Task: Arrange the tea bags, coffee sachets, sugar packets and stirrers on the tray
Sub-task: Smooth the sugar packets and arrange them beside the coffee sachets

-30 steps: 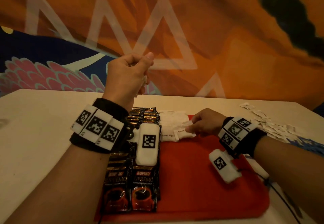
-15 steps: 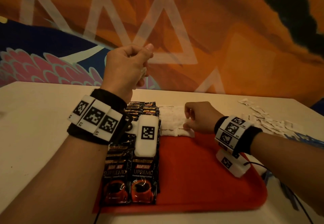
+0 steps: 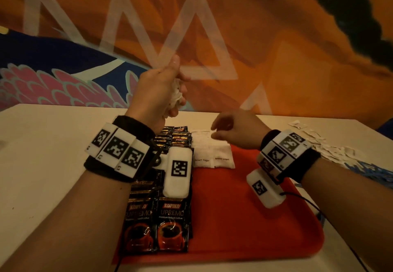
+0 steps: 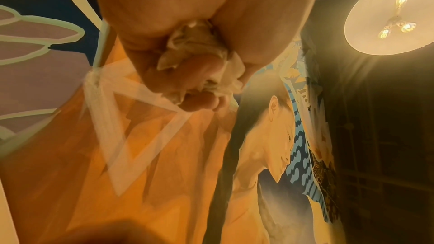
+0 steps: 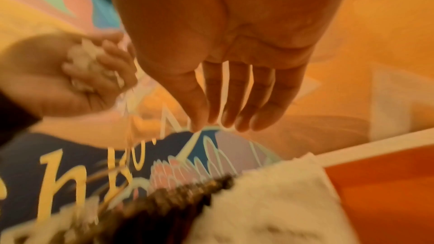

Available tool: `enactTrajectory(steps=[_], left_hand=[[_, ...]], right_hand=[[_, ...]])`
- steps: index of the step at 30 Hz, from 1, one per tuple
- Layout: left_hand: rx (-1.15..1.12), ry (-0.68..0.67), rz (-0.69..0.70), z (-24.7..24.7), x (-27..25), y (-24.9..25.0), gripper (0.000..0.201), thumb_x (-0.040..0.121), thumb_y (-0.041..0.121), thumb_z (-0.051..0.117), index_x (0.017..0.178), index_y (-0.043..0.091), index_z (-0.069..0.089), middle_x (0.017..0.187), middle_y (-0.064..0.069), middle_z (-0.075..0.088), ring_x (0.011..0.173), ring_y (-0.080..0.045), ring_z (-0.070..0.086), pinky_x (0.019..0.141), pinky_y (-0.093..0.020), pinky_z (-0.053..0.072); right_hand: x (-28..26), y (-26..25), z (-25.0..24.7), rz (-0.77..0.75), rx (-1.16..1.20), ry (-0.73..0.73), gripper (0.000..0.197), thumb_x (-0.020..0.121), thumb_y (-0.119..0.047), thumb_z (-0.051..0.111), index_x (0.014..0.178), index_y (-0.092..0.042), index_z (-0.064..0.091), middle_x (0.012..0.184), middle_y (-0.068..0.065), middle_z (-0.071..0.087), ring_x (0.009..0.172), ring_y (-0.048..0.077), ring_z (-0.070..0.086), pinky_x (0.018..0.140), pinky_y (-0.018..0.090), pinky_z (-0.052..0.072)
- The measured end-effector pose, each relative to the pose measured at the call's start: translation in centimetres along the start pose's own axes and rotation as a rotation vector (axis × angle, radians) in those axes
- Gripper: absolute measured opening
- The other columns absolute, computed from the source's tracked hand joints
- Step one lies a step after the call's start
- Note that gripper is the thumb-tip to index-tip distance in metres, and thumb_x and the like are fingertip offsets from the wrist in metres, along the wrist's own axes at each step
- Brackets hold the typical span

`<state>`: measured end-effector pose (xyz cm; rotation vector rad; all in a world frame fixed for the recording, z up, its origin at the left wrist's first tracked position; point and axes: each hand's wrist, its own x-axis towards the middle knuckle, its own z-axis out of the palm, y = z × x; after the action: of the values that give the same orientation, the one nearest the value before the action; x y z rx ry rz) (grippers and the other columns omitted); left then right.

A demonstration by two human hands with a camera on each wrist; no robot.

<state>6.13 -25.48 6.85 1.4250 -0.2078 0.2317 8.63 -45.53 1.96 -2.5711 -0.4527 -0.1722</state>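
Observation:
A red tray (image 3: 244,225) lies on the white table. Black Kopiko coffee sachets (image 3: 172,225) fill its left side in rows. White brown-sugar packets (image 3: 212,154) lie at its far middle, also seen as white packets (image 5: 270,201) in the right wrist view. My left hand (image 3: 161,88) is raised above the table and grips a bunch of white sugar packets (image 4: 195,49), which show between its curled fingers (image 5: 103,66). My right hand (image 3: 229,131) hovers just above the packets on the tray, fingers (image 5: 237,99) straight and holding nothing.
Several loose white packets (image 3: 314,142) lie scattered on the table to the right of the tray, with something blue (image 3: 368,169) beside them. A painted mural wall (image 3: 276,48) rises right behind the table. Bare table (image 3: 42,165) lies left of the tray.
My right hand let go of the sugar packet it had set on the tray, lifted and opened. The left hand stays raised with its bunch.

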Motion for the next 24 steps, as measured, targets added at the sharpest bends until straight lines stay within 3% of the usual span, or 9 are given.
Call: enactTrajectory(steps=[2, 5, 8, 12, 16, 18, 21, 24], left_hand=[[-0.047, -0.022, -0.051, 0.4, -0.3, -0.1, 0.048, 0.103, 0.052, 0.04, 0.087, 0.013, 0.064, 0.063, 0.0, 0.058, 0.052, -0.014, 0.053, 0.039, -0.022, 0.031], [-0.098, -0.048, -0.111, 0.9, -0.7, -0.2, 0.056, 0.103, 0.057, 0.033, 0.087, 0.012, 0.063, 0.063, -0.003, 0.059, 0.052, -0.017, 0.053, 0.039, -0.019, 0.029], [-0.096, -0.057, -0.132, 1.2, -0.8, -0.4, 0.06, 0.102, 0.059, 0.029, 0.086, 0.012, 0.062, 0.065, -0.006, 0.061, 0.049, -0.017, 0.055, 0.037, -0.017, 0.03], [-0.054, -0.037, -0.125, 1.5, -0.8, -0.5, 0.058, 0.103, 0.059, 0.03, 0.08, 0.015, 0.061, 0.063, -0.004, 0.057, 0.041, -0.011, 0.048, 0.038, -0.021, 0.031], [-0.006, -0.098, -0.128, 1.4, -0.7, -0.7, 0.059, 0.102, 0.06, 0.03, 0.084, 0.015, 0.063, 0.075, -0.008, 0.058, 0.045, -0.01, 0.048, 0.039, -0.021, 0.032], [-0.005, -0.159, -0.13, 1.4, -0.7, -0.7, 0.058, 0.102, 0.06, 0.03, 0.088, 0.014, 0.063, 0.078, -0.011, 0.057, 0.044, -0.01, 0.048, 0.039, -0.02, 0.032], [-0.016, -0.186, -0.15, 1.3, -0.7, -0.8, 0.056, 0.098, 0.062, 0.036, 0.08, 0.017, 0.064, 0.074, -0.008, 0.058, 0.05, -0.015, 0.053, 0.039, -0.019, 0.032], [-0.076, -0.169, -0.185, 1.1, -0.7, -0.9, 0.053, 0.097, 0.061, 0.041, 0.077, 0.017, 0.063, 0.07, -0.006, 0.059, 0.054, -0.017, 0.055, 0.036, -0.018, 0.03]], right_hand=[[-0.1, -1.2, -0.7, -0.063, 0.12, 0.146, 0.011, 0.084, -0.028, 0.077, 0.092, -0.023, 0.072, 0.086, -0.012, 0.069, 0.079, 0.001, 0.063, 0.068, 0.012, 0.048], [-0.3, -3.1, -1.3, -0.175, 0.373, 0.276, 0.008, 0.083, -0.023, 0.078, 0.087, -0.017, 0.074, 0.082, -0.006, 0.072, 0.075, 0.008, 0.066, 0.068, 0.023, 0.052], [-0.7, -4.8, -1.7, -0.293, 0.527, 0.314, 0.012, 0.08, -0.015, 0.081, 0.089, -0.013, 0.074, 0.083, 0.0, 0.075, 0.074, 0.012, 0.07, 0.067, 0.024, 0.053], [-1.4, -6.1, -1.5, -0.391, 0.483, 0.298, 0.025, 0.073, -0.015, 0.086, 0.096, -0.012, 0.074, 0.082, -0.003, 0.074, 0.076, 0.007, 0.07, 0.072, 0.023, 0.057], [-1.3, -6.0, -0.8, -0.392, 0.429, 0.339, 0.011, 0.078, -0.014, 0.082, 0.088, -0.016, 0.077, 0.078, -0.008, 0.073, 0.074, 0.007, 0.068, 0.068, 0.018, 0.053], [-1.3, -5.9, -0.6, -0.405, 0.46, 0.359, 0.004, 0.08, -0.013, 0.08, 0.082, -0.015, 0.077, 0.076, -0.005, 0.073, 0.072, 0.01, 0.068, 0.067, 0.022, 0.054], [-1.1, -5.6, -0.6, -0.39, 0.504, 0.402, 0.007, 0.085, -0.014, 0.075, 0.081, -0.018, 0.074, 0.076, -0.006, 0.072, 0.07, 0.007, 0.068, 0.064, 0.023, 0.053], [-0.9, -5.0, -1.0, -0.377, 0.529, 0.428, 0.006, 0.087, -0.016, 0.073, 0.083, -0.019, 0.072, 0.079, -0.005, 0.072, 0.074, 0.012, 0.068, 0.065, 0.037, 0.056]])
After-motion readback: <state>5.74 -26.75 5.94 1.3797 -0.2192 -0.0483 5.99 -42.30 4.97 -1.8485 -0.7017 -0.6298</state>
